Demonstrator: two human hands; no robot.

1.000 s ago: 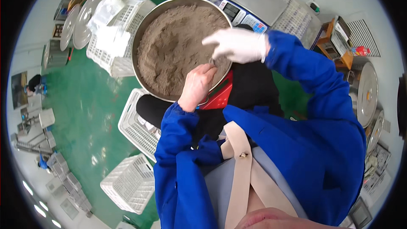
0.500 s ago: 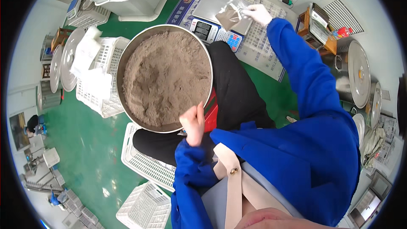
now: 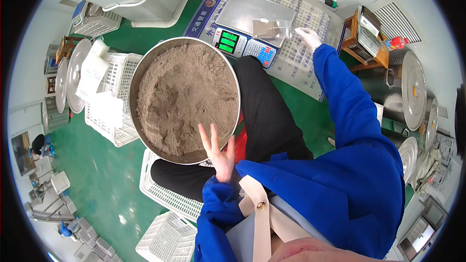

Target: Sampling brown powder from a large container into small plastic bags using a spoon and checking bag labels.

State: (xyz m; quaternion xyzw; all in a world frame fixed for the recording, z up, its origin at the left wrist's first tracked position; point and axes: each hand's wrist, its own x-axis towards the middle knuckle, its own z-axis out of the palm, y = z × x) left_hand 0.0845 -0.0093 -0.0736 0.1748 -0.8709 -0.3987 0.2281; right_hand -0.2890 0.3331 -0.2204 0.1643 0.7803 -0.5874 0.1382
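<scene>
Clear pouch [image 3: 266, 29] — clumpy brown powder [image 3: 187, 94]

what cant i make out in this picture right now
All in the head view:
Bottom of the bowl: hidden by the brown powder.
Red object: mostly hidden by the bowl and right trouser leg.
Inside of the steel pot: hidden by its lid.
Whether the right hand touches the packet: too small to tell.
What the distant person is doing: too small.
</scene>
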